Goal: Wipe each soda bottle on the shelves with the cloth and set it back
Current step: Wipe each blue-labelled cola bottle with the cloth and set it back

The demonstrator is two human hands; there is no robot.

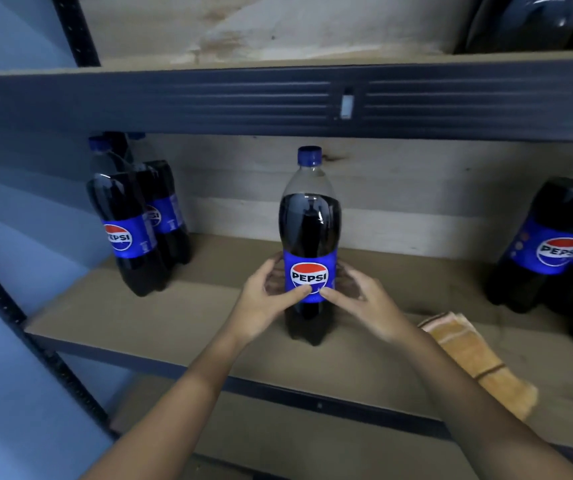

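Observation:
A Pepsi bottle (310, 230) with a blue cap and blue label stands upright near the front middle of the wooden shelf (181, 317). My left hand (267, 295) and my right hand (364, 298) wrap its lower label from either side, thumbs on the front. An orange-tan folded cloth (475, 355) lies on the shelf to the right of my right forearm, hanging over the front edge; neither hand touches it.
Two or three Pepsi bottles (129, 223) stand at the shelf's back left, and more bottles (551, 247) at the right edge. A dark metal beam (208, 102) of the upper shelf runs overhead, with a dark bottle (527, 22) on that shelf at top right. A black upright (11, 306) frames the left.

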